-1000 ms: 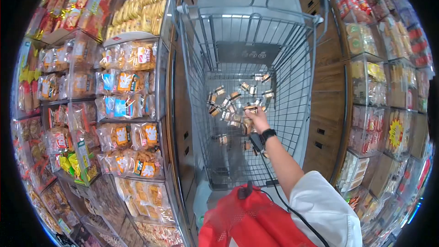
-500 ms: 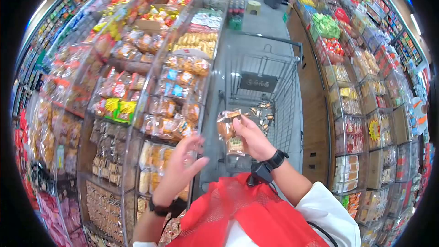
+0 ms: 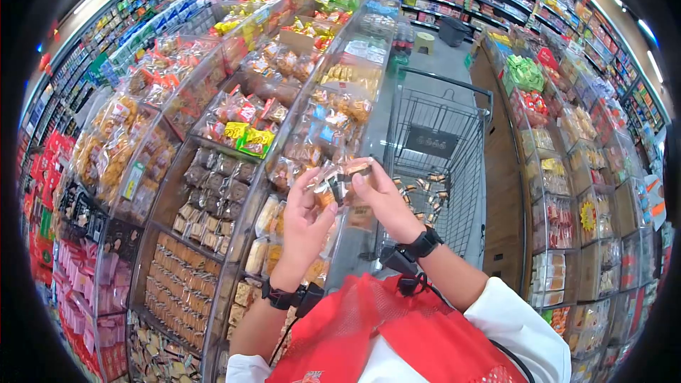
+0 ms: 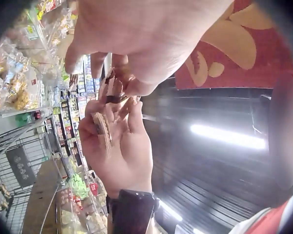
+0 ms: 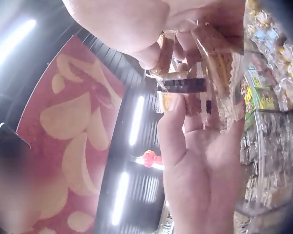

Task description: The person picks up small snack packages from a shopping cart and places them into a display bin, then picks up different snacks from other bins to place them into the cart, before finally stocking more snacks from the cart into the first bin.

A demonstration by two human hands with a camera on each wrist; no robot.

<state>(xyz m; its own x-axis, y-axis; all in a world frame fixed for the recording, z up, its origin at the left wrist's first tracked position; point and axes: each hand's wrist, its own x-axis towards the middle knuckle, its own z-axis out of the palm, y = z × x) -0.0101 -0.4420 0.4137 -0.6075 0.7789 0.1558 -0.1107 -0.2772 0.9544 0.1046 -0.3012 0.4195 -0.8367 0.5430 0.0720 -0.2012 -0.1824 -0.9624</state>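
Note:
Small clear-wrapped biscuit packets (image 3: 339, 183) with dark bands are held between my two hands, in front of the chest. My left hand (image 3: 306, 216) has its thumb and fingers around them from the left. From the other side my right hand (image 3: 385, 202) pinches packets, its thumb on the wrapper. In the right wrist view a packet with a black band (image 5: 185, 86) lies against the left hand's thumb and fingers, and more wrapped biscuits (image 5: 219, 58) hang from the right hand above. The left wrist view shows a biscuit packet (image 4: 102, 129) in the right hand's palm.
A grey wire shopping cart (image 3: 457, 142) stands ahead to the right, with several similar packets (image 3: 429, 195) inside. Tiered clear bins (image 3: 213, 170) of wrapped snacks line the left, and another shelf row (image 3: 560, 191) the right. Beyond the cart are a stool (image 3: 424, 42) and a dark bin (image 3: 452, 31).
My right hand has come up out of the cart with biscuit packets. The left hand has come in from the left and met it at the packets. The view has tilted up and turned left.

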